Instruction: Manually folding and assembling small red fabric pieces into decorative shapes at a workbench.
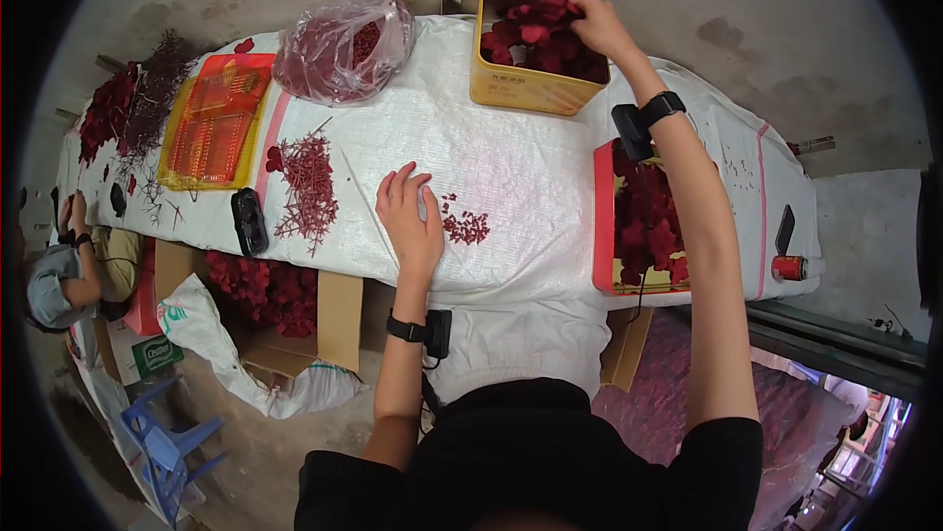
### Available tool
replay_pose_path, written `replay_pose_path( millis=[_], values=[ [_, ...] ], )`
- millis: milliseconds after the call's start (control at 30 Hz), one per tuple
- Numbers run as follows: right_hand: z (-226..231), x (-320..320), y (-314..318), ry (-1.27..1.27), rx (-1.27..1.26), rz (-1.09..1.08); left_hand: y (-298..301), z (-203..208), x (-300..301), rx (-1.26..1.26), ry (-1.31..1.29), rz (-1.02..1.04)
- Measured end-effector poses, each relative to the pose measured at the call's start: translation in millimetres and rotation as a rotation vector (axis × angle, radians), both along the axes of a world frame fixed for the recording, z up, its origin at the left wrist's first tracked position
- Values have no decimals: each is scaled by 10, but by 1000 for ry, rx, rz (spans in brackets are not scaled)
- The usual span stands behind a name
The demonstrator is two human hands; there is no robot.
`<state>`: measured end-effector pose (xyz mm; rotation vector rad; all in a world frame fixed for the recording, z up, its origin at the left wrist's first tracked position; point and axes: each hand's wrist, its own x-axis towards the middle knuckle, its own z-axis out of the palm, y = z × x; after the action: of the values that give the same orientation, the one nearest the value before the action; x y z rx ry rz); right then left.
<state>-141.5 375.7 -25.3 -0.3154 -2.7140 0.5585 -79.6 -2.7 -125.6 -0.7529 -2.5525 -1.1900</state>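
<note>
My right hand reaches over the rim of a yellow tin box at the far side of the table. Its fingers are closed on a dark red cloth flower at the top of the heap inside; the fingertips are partly hidden. My left hand lies on the white table cover with its fingers spread, holding nothing. Beside its thumb is a small pile of tiny red pieces. Under my right forearm, a red-sided box holds more dark red flowers.
Left of my left hand lie thin red branched stems, a black case and orange-yellow plastic trays. A clear bag of red pieces stands behind. A phone and red can lie right. Another person works far left.
</note>
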Motion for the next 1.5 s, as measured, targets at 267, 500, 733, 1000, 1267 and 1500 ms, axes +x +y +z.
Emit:
replay_pose_path(
  millis=[267, 500, 733, 1000, 1267, 1500],
  values=[
    [643, 566, -151, 129, -493, 42, 41, 38, 34, -13, -10, 0],
    [575, 1364, -853, -133, -688, 68, 55, 78, 3, -44, 36, -18],
    [27, 1758, -1225, 28, -364, 118, 13, 114, -8, 4, -12, -76],
    [220, 2220, -1493, -4, -536, -29, 111, 492, 162, -102, 58, -208],
    [71, 2531, -2009, -191, -22, -168, 458, 688, 520, -217, -8, -492],
    [-59, 2620, -2128, -201, 58, -217, 631, 525, 703, -226, -13, -690]
  ],
)
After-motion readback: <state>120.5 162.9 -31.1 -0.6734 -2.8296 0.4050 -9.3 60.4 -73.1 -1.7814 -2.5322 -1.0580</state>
